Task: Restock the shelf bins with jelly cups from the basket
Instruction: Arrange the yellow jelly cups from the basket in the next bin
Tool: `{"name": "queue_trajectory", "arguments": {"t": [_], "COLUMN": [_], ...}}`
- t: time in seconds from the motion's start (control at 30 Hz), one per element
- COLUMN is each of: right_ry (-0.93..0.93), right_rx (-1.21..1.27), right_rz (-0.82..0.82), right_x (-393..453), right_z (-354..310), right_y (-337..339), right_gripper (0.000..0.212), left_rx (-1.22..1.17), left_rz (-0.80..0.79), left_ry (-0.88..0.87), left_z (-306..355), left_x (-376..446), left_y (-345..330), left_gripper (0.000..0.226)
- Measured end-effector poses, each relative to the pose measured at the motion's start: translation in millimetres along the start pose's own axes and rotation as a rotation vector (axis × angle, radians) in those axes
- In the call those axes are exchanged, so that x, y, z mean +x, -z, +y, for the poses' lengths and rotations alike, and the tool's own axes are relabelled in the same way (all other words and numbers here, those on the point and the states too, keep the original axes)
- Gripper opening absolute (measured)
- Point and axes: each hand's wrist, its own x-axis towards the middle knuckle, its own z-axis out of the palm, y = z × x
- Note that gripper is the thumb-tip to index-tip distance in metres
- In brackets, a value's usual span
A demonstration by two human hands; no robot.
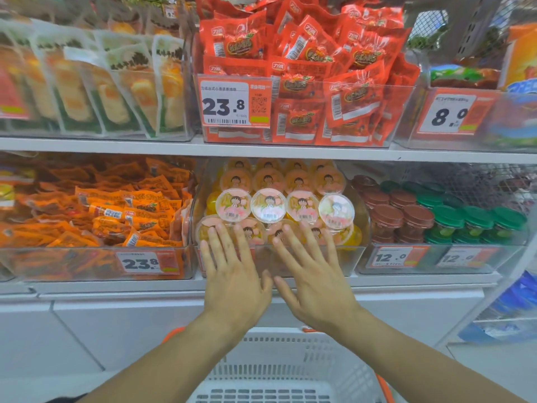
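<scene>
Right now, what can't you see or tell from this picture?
All in the head view:
- Price tag of the jelly cup bin: hidden behind the left hand and right hand.
- Inside of the white basket: cut off by the bottom edge and crossed by the arms, so any cups left can't be seen.
- Small print on the 23.8 tag: too tiny and blurred.

Our hands [235,274] cover the jelly bin's [353,258] front and any price tag there. The basket [279,370] runs off the bottom edge, its inside unseen. Far-right packets [520,120] blur beyond reading.
</scene>
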Motion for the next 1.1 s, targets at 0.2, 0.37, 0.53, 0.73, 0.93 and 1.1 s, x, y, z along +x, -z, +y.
{"name": "queue_trajectory", "arguments": {"t": [0.2, 0.37, 0.53, 0.73, 0.93, 1.1], "right_ry": [-0.041, -0.211, -0.176, -0.227, -0.136, -0.213], "right_rx": [0.045, 0.096, 0.134, 0.277, 0.175, 0.131], "right_rz": [0.052, 0.220, 0.139, 0.291, 0.250, 0.008], "right_x": [-1.9, -16.1, -22.9, -21.7, -15.8, -6.1], "right_z": [-6.8, 25.6, 52.4, 67.0, 72.1, 63.6], "right_y": [10.4, 26.2, 22.2, 25.8, 30.1, 21.1], "right_gripper": [0.066, 0.048, 0.041, 0.034, 0.060, 0.073], "left_rx": [0.032, 0.027, 0.043, -0.010, 0.005, -0.015], "left_rz": [0.036, 0.032, -0.004, 0.063, 0.039, -0.020], "left_ry": [-0.061, -0.199, -0.181, -0.220, -0.443, -0.406], "left_z": [-6.2, 7.6, 15.2, 27.3, 46.4, 50.5], "left_x": [-3.7, -9.2, -4.9, -3.3, -7.8, -7.4], "left_y": [6.1, 12.3, 10.8, 14.1, 6.6, -0.2], "left_gripper": [0.092, 0.084, 0.084, 0.082, 0.089, 0.094]}}
